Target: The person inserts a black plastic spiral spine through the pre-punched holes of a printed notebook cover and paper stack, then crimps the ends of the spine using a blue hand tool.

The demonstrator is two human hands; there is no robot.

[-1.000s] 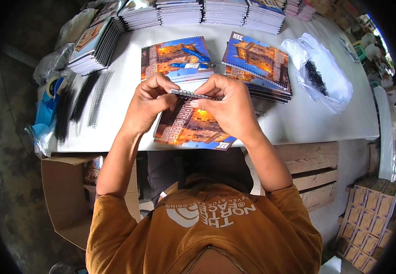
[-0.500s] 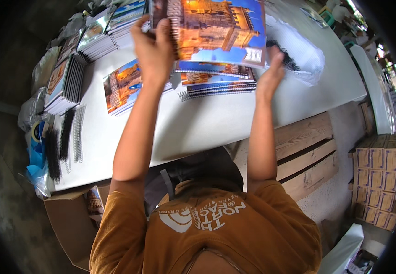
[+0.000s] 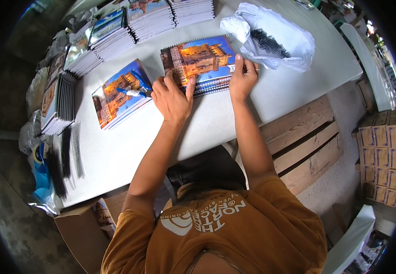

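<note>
— Where were the hands when you looked?

— Both were on the stack of spiral-bound notebooks (image 3: 200, 61) in the middle of the white table (image 3: 129, 150). I saw the left hand (image 3: 173, 98) at the stack's near left corner, fingers spread loosely, the thumb lying up against the front edge. The right hand (image 3: 242, 77) sat at the near right corner, fingers flat and together on the top cover, pressing down. Neither hand pinched anything that I could make out.

— And the top notebook?

— It lay flat on the stack, cover up, showing an orange building against blue sky, the wire spine along the far edge.

— What else was close by?

— Just left of the left hand lay a second pile of the same covers (image 3: 118, 93), with a blue-handled tool (image 3: 134, 91) resting on top, apart from the fingers. Beyond the right hand I saw a crumpled white plastic bag (image 3: 275, 36) holding black binding coils. More stacks of notebooks (image 3: 147, 20) lined the far edge, and loose black wire spines (image 3: 68, 153) lay near the table's left end.
</note>
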